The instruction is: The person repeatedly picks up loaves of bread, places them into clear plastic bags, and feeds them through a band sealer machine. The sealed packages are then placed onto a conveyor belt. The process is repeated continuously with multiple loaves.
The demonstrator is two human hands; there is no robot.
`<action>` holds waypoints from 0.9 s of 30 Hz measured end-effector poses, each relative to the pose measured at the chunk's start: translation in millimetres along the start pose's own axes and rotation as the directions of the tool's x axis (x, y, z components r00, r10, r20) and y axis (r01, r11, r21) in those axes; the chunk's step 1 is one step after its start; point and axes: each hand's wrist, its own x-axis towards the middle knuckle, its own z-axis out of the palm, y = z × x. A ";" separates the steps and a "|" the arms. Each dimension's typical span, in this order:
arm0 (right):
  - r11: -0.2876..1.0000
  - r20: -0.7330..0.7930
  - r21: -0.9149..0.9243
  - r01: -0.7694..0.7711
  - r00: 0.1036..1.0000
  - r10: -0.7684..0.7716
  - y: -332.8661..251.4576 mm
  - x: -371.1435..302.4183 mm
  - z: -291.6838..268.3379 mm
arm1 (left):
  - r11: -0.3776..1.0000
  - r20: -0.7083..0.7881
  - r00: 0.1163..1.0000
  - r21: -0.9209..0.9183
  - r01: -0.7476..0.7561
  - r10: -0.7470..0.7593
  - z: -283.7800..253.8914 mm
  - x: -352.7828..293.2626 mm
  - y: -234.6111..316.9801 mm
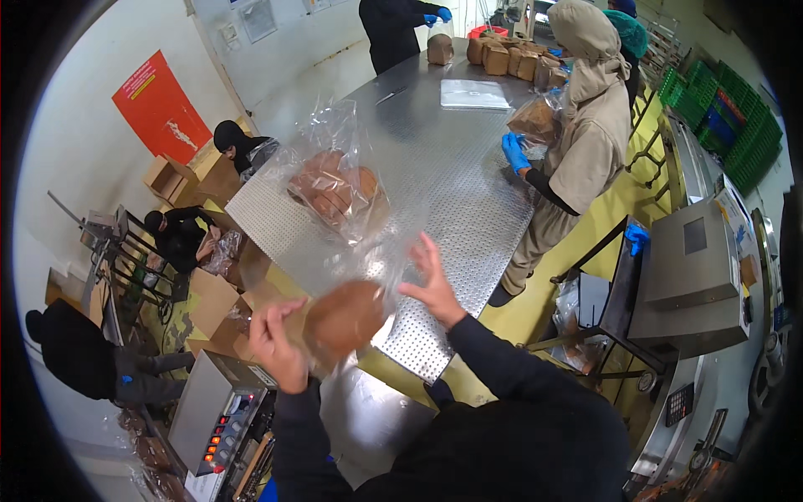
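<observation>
A brown loaf of bread [345, 320] in a clear plastic bag is in front of me, over the near edge of the metal table; it is blurred by motion. At its left side, my left hand [280, 341] has curled fingers pinching the bag's plastic. My right hand [435, 284] is at the other side, thumb and fingers spread, with the thumb close to the bag. Whether the thumb touches the plastic is hard to make out. Beyond my hands, several bagged loaves [335, 188] lie heaped on the perforated tabletop [468, 213].
A co-worker in beige [590, 125] handles a bagged loaf [535, 119] at the table's right. Loaves [502, 58] and a stack of clear bags [474, 94] lie farther back. A machine with lit buttons [222, 418] stands left; cartons [219, 305] and crouching people are beyond it.
</observation>
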 end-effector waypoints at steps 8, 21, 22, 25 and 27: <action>0.875 0.248 0.333 -0.352 0.928 0.280 -10.0 -90.7 97.8 | 0.981 -0.300 0.943 0.082 0.173 -0.142 -130.5 -111.0 40.0; 0.986 0.922 0.006 -0.167 0.383 0.060 -90.2 -231.2 135.1 | 0.972 -0.575 0.785 -0.100 0.215 -0.232 -287.1 -285.9 38.6; 0.986 0.915 0.048 -0.157 0.404 0.020 -97.1 -247.8 139.3 | 0.966 -0.589 0.768 -0.112 0.234 -0.254 -291.3 -287.9 40.3; 0.996 0.793 0.023 -0.089 0.609 0.036 -92.9 -294.0 156.5 | 0.967 -0.653 0.720 -0.086 0.240 -0.237 -300.8 -287.2 39.7; 0.994 0.668 -0.019 -0.104 0.739 0.090 -81.9 -304.9 163.4 | 0.963 -0.639 0.729 -0.077 0.257 -0.245 -299.4 -282.5 47.7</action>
